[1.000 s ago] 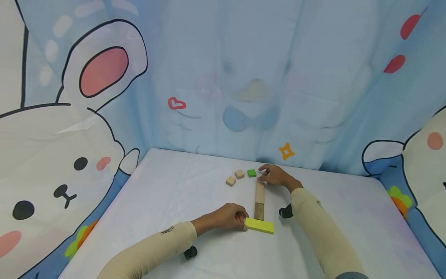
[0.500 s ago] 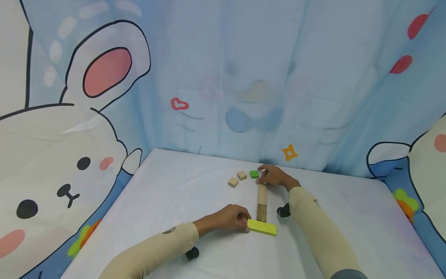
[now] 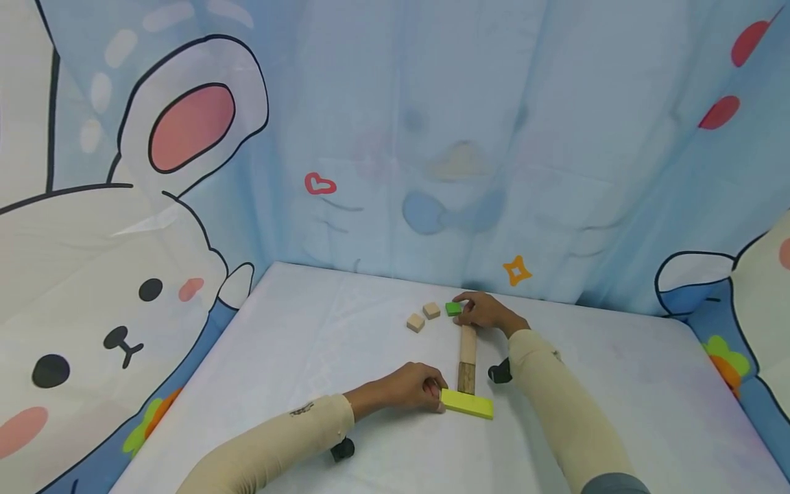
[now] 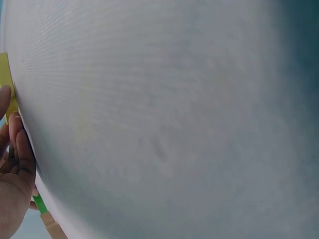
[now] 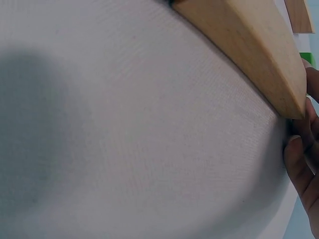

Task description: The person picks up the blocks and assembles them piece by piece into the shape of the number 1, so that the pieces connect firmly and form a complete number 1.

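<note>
In the head view my left hand (image 3: 412,387) pinches the left end of a flat yellow block (image 3: 467,403); the left wrist view shows a fingertip on that block (image 4: 6,74). My right hand (image 3: 487,312) reaches in from the right, thumb and index finger on either side of a small green block (image 3: 453,309). A pale wooden block (image 3: 468,343) and a darker, grained one (image 3: 466,379) lie end to end between the hands. The yellow block sits crosswise at their near end. A long wooden block (image 5: 249,55) fills the top of the right wrist view.
Two small pale wooden blocks (image 3: 415,322) lie left of the green one. All rest on a white-covered table (image 3: 345,322), with a blue cartoon curtain (image 3: 370,103) behind. A black wrist camera (image 3: 500,371) hangs under the right sleeve, another (image 3: 342,449) under the left.
My right hand has edged left, so its fingertips now straddle the green block. The left hand keeps its hold on the yellow block. The head view has shifted slightly.
</note>
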`<state>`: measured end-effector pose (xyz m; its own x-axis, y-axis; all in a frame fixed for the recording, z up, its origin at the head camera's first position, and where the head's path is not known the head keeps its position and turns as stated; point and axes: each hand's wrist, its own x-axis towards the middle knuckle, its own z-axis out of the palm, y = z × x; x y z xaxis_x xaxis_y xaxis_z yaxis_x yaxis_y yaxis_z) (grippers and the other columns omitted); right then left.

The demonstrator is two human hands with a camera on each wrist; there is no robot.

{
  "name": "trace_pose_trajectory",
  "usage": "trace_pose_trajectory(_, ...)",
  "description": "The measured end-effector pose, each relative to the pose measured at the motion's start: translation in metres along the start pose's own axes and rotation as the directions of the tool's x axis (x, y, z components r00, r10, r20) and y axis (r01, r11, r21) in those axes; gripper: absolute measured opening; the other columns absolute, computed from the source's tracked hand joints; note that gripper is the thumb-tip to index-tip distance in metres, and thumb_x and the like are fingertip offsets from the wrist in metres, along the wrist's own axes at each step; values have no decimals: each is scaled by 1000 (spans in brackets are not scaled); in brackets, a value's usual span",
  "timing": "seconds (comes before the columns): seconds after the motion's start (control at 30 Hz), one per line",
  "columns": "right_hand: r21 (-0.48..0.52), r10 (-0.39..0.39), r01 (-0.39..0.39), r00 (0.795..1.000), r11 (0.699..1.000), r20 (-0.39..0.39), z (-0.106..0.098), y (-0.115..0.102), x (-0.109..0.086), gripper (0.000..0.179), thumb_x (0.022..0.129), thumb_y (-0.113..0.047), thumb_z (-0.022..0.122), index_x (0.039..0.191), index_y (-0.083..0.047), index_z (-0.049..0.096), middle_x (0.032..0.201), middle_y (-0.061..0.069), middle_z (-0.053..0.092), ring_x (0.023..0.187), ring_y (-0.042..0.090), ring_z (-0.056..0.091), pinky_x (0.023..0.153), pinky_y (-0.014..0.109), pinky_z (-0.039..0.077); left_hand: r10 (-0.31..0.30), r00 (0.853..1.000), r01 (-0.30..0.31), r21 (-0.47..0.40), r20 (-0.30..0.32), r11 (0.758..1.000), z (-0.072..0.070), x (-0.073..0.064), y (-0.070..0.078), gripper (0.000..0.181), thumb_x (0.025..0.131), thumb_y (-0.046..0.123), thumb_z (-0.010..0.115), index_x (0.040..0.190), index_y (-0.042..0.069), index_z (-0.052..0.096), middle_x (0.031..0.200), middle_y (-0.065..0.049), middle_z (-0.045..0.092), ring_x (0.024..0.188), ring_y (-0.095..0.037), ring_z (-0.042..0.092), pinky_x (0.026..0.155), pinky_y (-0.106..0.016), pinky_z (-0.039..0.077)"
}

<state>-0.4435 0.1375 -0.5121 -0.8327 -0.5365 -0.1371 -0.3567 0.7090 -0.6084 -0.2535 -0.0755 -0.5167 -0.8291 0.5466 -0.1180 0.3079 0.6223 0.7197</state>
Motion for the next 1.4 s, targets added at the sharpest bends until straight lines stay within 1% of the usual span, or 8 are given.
trace_pose_trajectory(0.1,-2,2,-2,1000,1000,-8,1,1,2,46,91,-19,73,132,-1,60,96,12,65,76,17,57,66,29,46,-11,1000,11,-8,1,1000,0,-1,1,27,86,14,81,111,6,72,80,10,61,71,4,52,67,-13,45)
trace_pose_trajectory(0.27,-16,23,-24,1000,1000,-19,2,2,4,44,91,-20,73,129,-1,62,95,11,64,78,18,57,67,29,45,-13,1000,13,-1,-1,1000,-1,-2,4,28,85,14,81,110,7,72,80,10,61,71,3,52,67,-13,45)
trace_pose_trajectory(0.57,19,38,-37,999,999,-25,3,1,3,42,91,-17,73,127,3,62,93,10,63,77,17,55,67,29,45,-11,1000,11,2,-5,1000,0,-1,2,27,86,13,81,110,7,72,79,10,61,70,4,51,66,-13,45)
trace_pose_trajectory(0.87,3,7,-7,999,1000,-31,4,2,1,41,91,-16,73,125,5,62,93,11,65,78,17,55,68,28,45,1,1000,-1,30,-7,1000,1,-1,0,27,86,14,80,111,7,72,79,10,61,69,5,51,65,-12,45)
trace_pose_trajectory(0.97,14,-4,5,1000,1000,-27,3,2,-1,41,91,-15,73,125,6,62,92,11,64,77,17,56,68,29,45,16,1000,-16,60,-8,998,2,0,-1,27,87,16,80,111,8,72,79,11,61,70,6,51,65,-12,45)
trace_pose_trajectory(1.03,18,-7,7,1000,1000,-26,3,1,-2,41,91,-15,73,125,6,62,93,11,65,78,17,56,68,29,45,18,1000,-18,50,-7,999,2,0,-2,27,87,15,80,111,8,72,79,11,61,70,5,51,65,-12,45)
trace_pose_trajectory(1.3,4,-22,22,999,1000,-32,0,2,-5,42,91,-16,73,124,6,62,94,12,65,78,18,56,68,30,45,26,1000,-25,58,-11,998,2,1,-3,27,87,16,80,111,8,72,79,12,61,70,6,52,66,-12,46)
trace_pose_trajectory(1.4,-1,-30,30,999,1000,-37,-2,3,-8,42,91,-17,74,124,6,63,95,11,65,79,18,56,69,30,45,15,1000,-14,38,-11,999,2,1,-2,27,87,15,80,111,8,72,79,12,60,70,6,52,66,-12,46)
